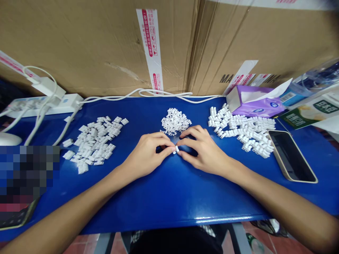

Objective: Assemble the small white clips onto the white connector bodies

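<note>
My left hand [153, 152] and my right hand [202, 150] meet at the middle of the blue table. Between their fingertips is a small white plastic piece [176, 150], pinched from both sides; its details are too small to make out. Just beyond my fingers lies a heap of tiny white parts [175, 121]. To the left spreads a pile of flat white plastic pieces [96, 141]. On the right, bulkier white plastic pieces [243, 128] lie in a loose cluster.
A black-screened phone [292, 156] lies at the right, near a purple tissue pack [258, 102]. Cardboard boxes [106, 46] stand along the back. A power strip [45, 106] with white cables [127, 95] sits at the back left.
</note>
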`<state>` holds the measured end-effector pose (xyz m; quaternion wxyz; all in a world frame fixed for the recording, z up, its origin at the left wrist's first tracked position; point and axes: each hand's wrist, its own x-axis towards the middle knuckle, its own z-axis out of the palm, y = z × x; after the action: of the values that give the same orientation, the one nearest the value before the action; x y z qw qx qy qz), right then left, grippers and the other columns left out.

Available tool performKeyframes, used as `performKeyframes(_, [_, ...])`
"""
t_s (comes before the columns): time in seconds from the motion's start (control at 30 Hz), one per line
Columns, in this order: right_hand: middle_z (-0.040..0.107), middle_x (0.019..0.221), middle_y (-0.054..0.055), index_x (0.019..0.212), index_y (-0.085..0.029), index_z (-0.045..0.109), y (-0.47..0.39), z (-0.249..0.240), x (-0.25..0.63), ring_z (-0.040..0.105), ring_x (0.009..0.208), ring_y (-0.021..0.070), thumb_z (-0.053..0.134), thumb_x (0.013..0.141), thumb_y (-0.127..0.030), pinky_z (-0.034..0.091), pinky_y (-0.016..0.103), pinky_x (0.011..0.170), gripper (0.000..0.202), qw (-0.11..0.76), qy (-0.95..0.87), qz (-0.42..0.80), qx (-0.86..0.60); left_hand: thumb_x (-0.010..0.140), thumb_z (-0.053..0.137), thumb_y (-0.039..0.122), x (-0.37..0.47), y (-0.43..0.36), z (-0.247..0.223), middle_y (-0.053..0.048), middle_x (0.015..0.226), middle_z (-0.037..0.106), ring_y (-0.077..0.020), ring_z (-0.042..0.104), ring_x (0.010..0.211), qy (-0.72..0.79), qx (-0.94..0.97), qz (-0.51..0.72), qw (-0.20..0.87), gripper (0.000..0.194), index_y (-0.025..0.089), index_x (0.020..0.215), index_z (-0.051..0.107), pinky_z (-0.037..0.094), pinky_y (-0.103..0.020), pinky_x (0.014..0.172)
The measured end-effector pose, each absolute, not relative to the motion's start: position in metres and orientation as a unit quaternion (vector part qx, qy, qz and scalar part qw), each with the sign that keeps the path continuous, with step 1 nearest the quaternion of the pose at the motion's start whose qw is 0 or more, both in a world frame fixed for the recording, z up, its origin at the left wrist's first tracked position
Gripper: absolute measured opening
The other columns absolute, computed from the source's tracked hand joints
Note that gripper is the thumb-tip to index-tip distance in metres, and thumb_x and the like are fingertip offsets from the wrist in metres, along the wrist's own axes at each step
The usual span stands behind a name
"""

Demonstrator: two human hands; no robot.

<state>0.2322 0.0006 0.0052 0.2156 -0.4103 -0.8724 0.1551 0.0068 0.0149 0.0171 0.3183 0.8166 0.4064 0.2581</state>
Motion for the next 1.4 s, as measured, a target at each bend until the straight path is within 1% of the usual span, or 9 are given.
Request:
performKeyframes(0.3, [0.064, 0.12, 0.01, 0.11, -0.024, 0.073, 0.0001, 0.0058, 0.2322, 0.051, 0.116, 0.0303, 0.064, 0.096, -0.031, 0.04, 0.045, 0.089, 0.018, 0.212, -0.872, 0.158, -0.412, 0.093, 0.067, 0.022, 0.006, 0.0149, 0.019, -0.001, 0.089, 0.075, -0.0165, 0.069, 0.082, 0.418, 0.791, 0.275, 0.35, 0.014, 0.022, 0.084, 0.078, 0.051, -0.029, 0.077])
performKeyframes(0.57, [0.064, 0.12, 0.01, 0.11, -0.024, 0.072, 0.0004, 0.0057, 0.2323, 0.05, 0.116, 0.0301, 0.063, 0.097, -0.031, 0.04, 0.044, 0.089, 0.018, 0.215, -0.872, 0.157, -0.411, 0.093, 0.067, 0.02, 0.009, 0.0123, 0.0167, -0.001, 0.089, 0.074, -0.0161, 0.068, 0.082, 0.421, 0.804, 0.27, 0.32, 0.015, 0.021, 0.082, 0.077, 0.05, -0.03, 0.079])
performKeyframes(1.03, [0.064, 0.119, 0.01, 0.109, -0.022, 0.073, 0.0003, 0.006, 0.2329, 0.05, 0.116, 0.0293, 0.063, 0.096, -0.031, 0.04, 0.043, 0.09, 0.018, 0.216, -0.872, 0.158, -0.41, 0.092, 0.068, 0.018, 0.0099, 0.0119, 0.0183, 0.0, 0.087, 0.073, -0.0161, 0.067, 0.08, 0.434, 0.809, 0.253, 0.305, 0.013, 0.021, 0.084, 0.078, 0.049, -0.029, 0.077])
performKeyframes(1.13, [0.063, 0.12, 0.01, 0.109, -0.022, 0.073, 0.0005, 0.0054, 0.2327, 0.05, 0.116, 0.0297, 0.063, 0.096, -0.032, 0.04, 0.043, 0.091, 0.018, 0.216, -0.872, 0.157, -0.409, 0.091, 0.07, 0.017, 0.0121, 0.0108, 0.0186, 0.0, 0.087, 0.073, -0.0157, 0.066, 0.079, 0.442, 0.807, 0.252, 0.3, 0.011, 0.02, 0.084, 0.078, 0.048, -0.029, 0.075])
performKeyframes(1.3, [0.064, 0.119, 0.01, 0.109, -0.023, 0.073, 0.0, 0.0037, 0.2316, 0.051, 0.115, 0.0293, 0.063, 0.096, -0.032, 0.04, 0.043, 0.09, 0.019, 0.216, -0.87, 0.151, -0.416, 0.087, 0.074, 0.015, 0.0144, 0.0112, 0.0168, 0.001, 0.082, 0.069, -0.0134, 0.062, 0.071, 0.453, 0.8, 0.267, 0.289, 0.005, 0.019, 0.084, 0.076, 0.046, -0.027, 0.069])
performKeyframes(1.4, [0.065, 0.119, 0.01, 0.108, -0.023, 0.073, -0.0003, 0.0036, 0.2307, 0.053, 0.114, 0.0287, 0.063, 0.096, -0.032, 0.04, 0.042, 0.088, 0.018, 0.218, -0.865, 0.143, -0.428, 0.089, 0.073, 0.018, 0.0122, 0.0143, 0.0129, 0.001, 0.083, 0.069, -0.0131, 0.061, 0.07, 0.443, 0.807, 0.272, 0.282, 0.006, 0.02, 0.085, 0.077, 0.046, -0.027, 0.068])
